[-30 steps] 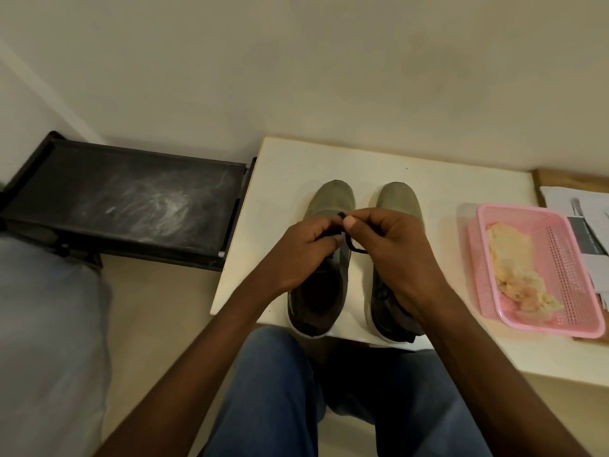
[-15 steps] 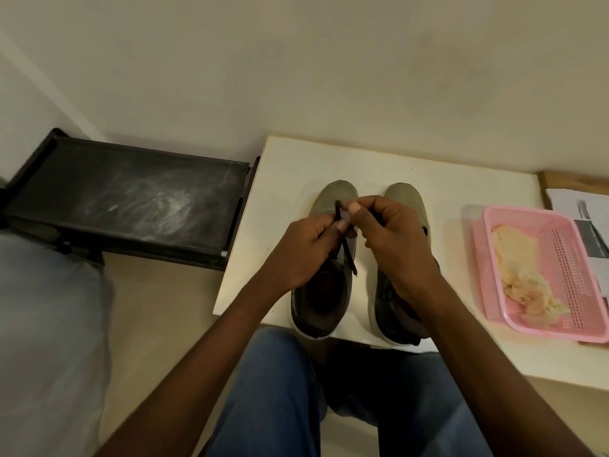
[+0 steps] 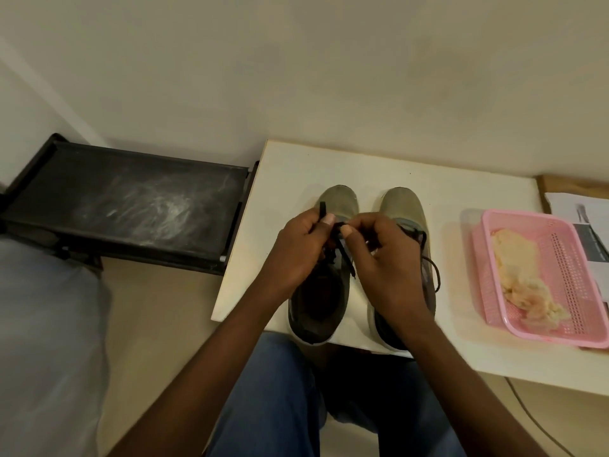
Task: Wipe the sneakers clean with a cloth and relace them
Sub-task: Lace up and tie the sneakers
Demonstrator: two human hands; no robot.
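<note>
The white table [image 3: 379,163] carries everything under the hands. Left of the left hand [image 3: 298,255] stands a dusty black rack [image 3: 131,206]. Right of the right hand [image 3: 389,258], well apart, a pink basket [image 3: 560,275] holds the cloth [image 3: 517,268]. Two olive sneakers [image 3: 341,202] lie side by side beneath both hands, which meet over the left shoe, each pinching its black lace [image 3: 344,258].

The hands [image 3: 349,255] hide the left sneaker's [image 3: 321,291] eyelets and lace crossings. The pink basket [image 3: 573,291] and the papers [image 3: 590,225] run off the right edge.
</note>
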